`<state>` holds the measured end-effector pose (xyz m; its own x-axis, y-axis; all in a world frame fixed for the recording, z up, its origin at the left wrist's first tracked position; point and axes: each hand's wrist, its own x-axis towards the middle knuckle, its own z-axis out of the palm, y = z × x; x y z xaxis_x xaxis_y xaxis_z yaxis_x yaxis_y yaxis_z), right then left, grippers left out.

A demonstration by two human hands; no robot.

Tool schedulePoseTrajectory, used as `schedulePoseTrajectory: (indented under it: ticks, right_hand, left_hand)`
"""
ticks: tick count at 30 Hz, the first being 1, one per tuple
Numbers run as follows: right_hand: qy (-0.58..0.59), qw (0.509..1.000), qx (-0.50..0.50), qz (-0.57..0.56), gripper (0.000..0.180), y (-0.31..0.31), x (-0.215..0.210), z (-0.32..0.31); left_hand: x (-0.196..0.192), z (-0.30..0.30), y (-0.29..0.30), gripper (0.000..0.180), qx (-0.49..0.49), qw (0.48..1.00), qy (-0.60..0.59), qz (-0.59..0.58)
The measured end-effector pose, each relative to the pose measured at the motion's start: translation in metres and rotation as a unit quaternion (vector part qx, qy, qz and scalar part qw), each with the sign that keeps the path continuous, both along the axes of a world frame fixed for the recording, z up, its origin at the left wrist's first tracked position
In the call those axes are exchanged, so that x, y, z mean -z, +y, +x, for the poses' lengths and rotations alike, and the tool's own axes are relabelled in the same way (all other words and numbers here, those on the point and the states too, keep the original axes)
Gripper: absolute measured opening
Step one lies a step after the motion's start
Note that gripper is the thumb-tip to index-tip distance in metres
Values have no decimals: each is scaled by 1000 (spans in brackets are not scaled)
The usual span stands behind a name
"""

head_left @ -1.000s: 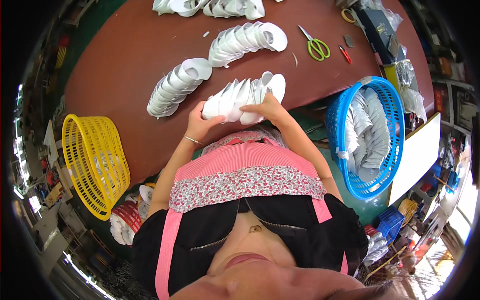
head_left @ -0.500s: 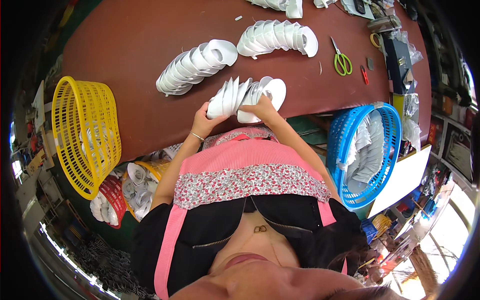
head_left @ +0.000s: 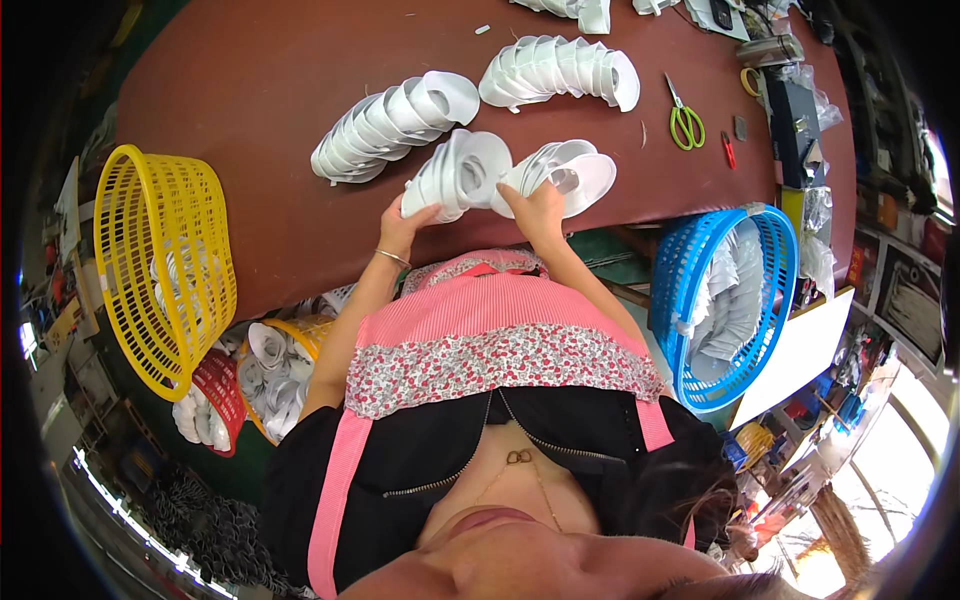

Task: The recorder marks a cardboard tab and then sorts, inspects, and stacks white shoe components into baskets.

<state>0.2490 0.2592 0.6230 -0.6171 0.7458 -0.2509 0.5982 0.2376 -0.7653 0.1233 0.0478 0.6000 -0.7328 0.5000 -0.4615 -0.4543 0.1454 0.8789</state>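
At the near edge of the table, my left hand (head_left: 402,226) is closed on the near left end of a short stack of curled white pieces (head_left: 440,183), nested one in another. My right hand (head_left: 540,212) grips a second such stack (head_left: 588,180), its fingers partly hidden among the pieces. A narrow gap shows between the two stacks, and their round open ends face up and right. Just beyond lie two longer stacks of the same kind, a left one (head_left: 385,135) and a right one (head_left: 560,75).
On the brown table (head_left: 255,215) lie green-handled scissors (head_left: 685,120) and a small red-handled tool (head_left: 729,150). Left stands a yellow basket (head_left: 222,225); a blue basket (head_left: 672,290) with white pieces stands right. Lower left are a red basket (head_left: 225,385) and more white pieces (head_left: 275,385).
The two held stacks have come apart. The right one has moved right with my right hand, while the left one has turned so its round open end shows.
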Motion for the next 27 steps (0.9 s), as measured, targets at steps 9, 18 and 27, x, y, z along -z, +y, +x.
schedulePoseTrajectory:
  ticks: [9, 18, 27]
  right_hand:
    - [44, 996, -41, 64, 45, -11, 3, -10]
    - [147, 930, 3, -336, 49, -10, 15, -55]
    - [120, 878, 58, -459, 46, -11, -25, -49]
  left_hand:
    - [-2, -20, -7, 57, 31, 979, -200, 19]
    - [-5, -26, -6, 57, 37, 978, -205, 21]
    - [-7, -16, -14, 58, -29, 962, -253, 94]
